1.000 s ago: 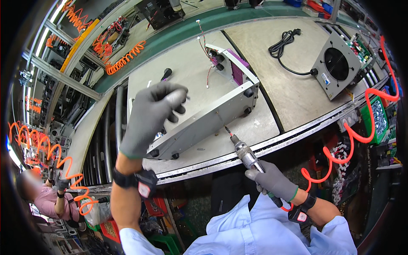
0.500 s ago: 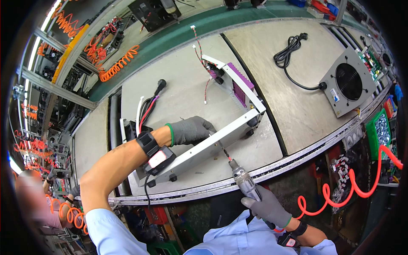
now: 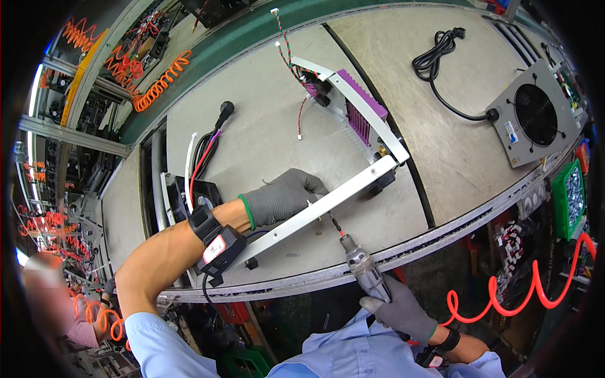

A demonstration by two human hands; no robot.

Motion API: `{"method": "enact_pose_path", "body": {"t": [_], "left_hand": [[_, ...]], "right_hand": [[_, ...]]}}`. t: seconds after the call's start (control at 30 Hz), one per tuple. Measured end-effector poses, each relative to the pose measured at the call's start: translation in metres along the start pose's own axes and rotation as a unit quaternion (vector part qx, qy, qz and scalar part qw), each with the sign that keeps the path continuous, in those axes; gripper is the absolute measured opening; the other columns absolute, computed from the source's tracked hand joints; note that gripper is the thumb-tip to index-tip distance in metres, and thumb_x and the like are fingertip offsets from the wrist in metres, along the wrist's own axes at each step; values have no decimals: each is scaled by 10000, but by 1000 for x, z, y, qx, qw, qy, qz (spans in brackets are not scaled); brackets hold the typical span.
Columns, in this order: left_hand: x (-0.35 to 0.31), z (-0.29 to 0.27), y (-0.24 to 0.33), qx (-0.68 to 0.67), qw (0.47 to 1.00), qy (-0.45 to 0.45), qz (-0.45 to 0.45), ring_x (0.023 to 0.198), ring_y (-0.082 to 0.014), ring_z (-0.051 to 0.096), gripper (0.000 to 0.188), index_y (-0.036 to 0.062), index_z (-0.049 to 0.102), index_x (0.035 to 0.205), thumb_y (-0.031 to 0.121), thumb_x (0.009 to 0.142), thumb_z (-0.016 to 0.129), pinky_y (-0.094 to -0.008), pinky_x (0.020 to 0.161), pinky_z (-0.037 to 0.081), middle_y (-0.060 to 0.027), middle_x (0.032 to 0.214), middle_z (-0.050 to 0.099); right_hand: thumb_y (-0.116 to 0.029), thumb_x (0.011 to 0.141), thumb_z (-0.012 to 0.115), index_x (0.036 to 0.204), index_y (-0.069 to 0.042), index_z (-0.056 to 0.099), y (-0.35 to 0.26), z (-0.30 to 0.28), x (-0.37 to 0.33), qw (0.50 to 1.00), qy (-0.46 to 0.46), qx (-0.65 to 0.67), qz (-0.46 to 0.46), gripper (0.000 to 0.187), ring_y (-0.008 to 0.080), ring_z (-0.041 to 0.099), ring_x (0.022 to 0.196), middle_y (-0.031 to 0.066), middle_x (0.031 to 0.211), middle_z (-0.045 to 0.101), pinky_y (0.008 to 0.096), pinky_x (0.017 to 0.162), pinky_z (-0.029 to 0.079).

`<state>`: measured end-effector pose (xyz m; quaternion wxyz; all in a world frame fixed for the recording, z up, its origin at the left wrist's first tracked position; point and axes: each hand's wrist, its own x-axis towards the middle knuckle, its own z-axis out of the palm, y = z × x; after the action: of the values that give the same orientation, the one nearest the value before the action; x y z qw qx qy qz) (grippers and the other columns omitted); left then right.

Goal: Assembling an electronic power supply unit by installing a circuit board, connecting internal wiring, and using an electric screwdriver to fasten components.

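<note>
Right hand [image 3: 406, 313] clasps cylindrical metal driver [image 3: 363, 266]; left hand [image 3: 288, 194] curled, ribbed-gloved, hold unclear.

Far to the right of the left hand [image 3: 287, 195], a grey panel [image 3: 504, 110] with a round black fan [image 3: 535, 114] sits on the counter [image 3: 378, 63]; its black cord [image 3: 433, 61] lies bundled beyond the hand. A green bin [image 3: 556, 195] of small metal pieces is right of the right hand [image 3: 403, 309]. Well left of the left hand are orange coiled hoses [image 3: 161, 82], a yellow bar [image 3: 79, 82] and a co-worker in pink [image 3: 75, 321].
</note>
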<state>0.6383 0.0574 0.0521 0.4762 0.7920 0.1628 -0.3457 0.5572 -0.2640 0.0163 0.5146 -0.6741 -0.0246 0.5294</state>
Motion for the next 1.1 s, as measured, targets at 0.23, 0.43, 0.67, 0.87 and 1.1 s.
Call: {"method": "enact_pose_path", "body": {"t": [0.23, 0.43, 0.67, 0.87, 1.1], "left_hand": [[3, -1, -3, -39, 999, -17, -12, 731, -110, 626, 246, -21, 743, 1014, 155, 847, 707, -288, 673, 516, -89, 819, 714], [6, -6, -3, 76, 996, -30, -31, 683, -118, 622, 323, -12, 746, 1018, 220, 794, 773, -289, 627, 503, -84, 799, 705], [13, -7, -18, 111, 989, -36, 88, 696, -93, 464, 498, -169, 570, 941, 314, 864, 670, -354, 606, 460, -45, 681, 591], [11, -11, -10, 97, 990, -38, 94, 702, -119, 537, 438, -101, 671, 1004, 320, 888, 665, -330, 637, 487, -59, 811, 655], [-85, -15, 56, 85, 977, 192, 47, 721, -92, 623, 337, -17, 684, 1039, 298, 947, 606, -267, 623, 521, -32, 823, 648]], "right_hand": [[-394, 842, 739, 1211, -7, 603, -2, 1, -2, 1000, 2, -1, -3, 552, 153, 590, 816, 86, 922, 648, 338, 758, 494], [-385, 852, 736, 1208, -3, 600, -7, 0, -2, 1000, -6, 5, 15, 539, 147, 587, 797, 80, 907, 645, 338, 748, 496], [-405, 857, 727, 1182, 2, 600, -6, 6, -3, 999, 25, -20, -21, 536, 214, 629, 845, 127, 935, 659, 364, 775, 499], [-391, 869, 721, 1095, -4, 594, -5, 12, -6, 995, 52, -80, -10, 466, 183, 611, 753, 102, 867, 645, 348, 699, 501], [-361, 918, 655, 1094, -42, 530, -21, 4, -35, 997, -71, 8, 33, 385, 85, 540, 515, 26, 667, 556, 252, 478, 460]]}}
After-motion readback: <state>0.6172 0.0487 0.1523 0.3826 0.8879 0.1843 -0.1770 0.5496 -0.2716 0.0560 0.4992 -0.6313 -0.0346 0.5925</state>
